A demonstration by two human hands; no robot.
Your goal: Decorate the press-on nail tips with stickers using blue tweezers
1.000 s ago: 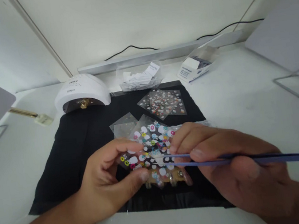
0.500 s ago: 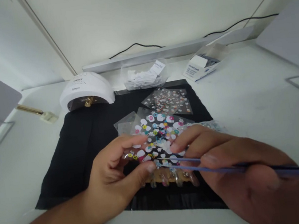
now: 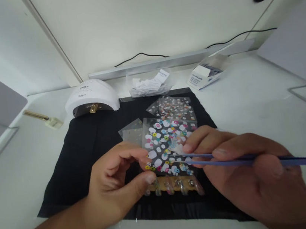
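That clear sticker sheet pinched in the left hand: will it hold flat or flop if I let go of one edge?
The sticker sheet looks like thin clear film, so it would probably sag or curl. Held at one edge by the left hand, it likely weighs almost nothing. The blue tweezers in the right hand could easily push it aside.

left hand (image 3: 110,189) bare, right hand (image 3: 248,177) bare, no sleeves

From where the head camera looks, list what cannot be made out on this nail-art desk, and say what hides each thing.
- Tweezers: far end cut off by the right edge; whether the tips grip a sticker is too small to tell.
- Sticker sheet: its near-left corner is covered by the left hand.
- Nail tips on their strip: designs blurred, ends hidden by both hands.
- Box lettering: too small to read.
- Right hand: wrist cut off by the bottom edge.
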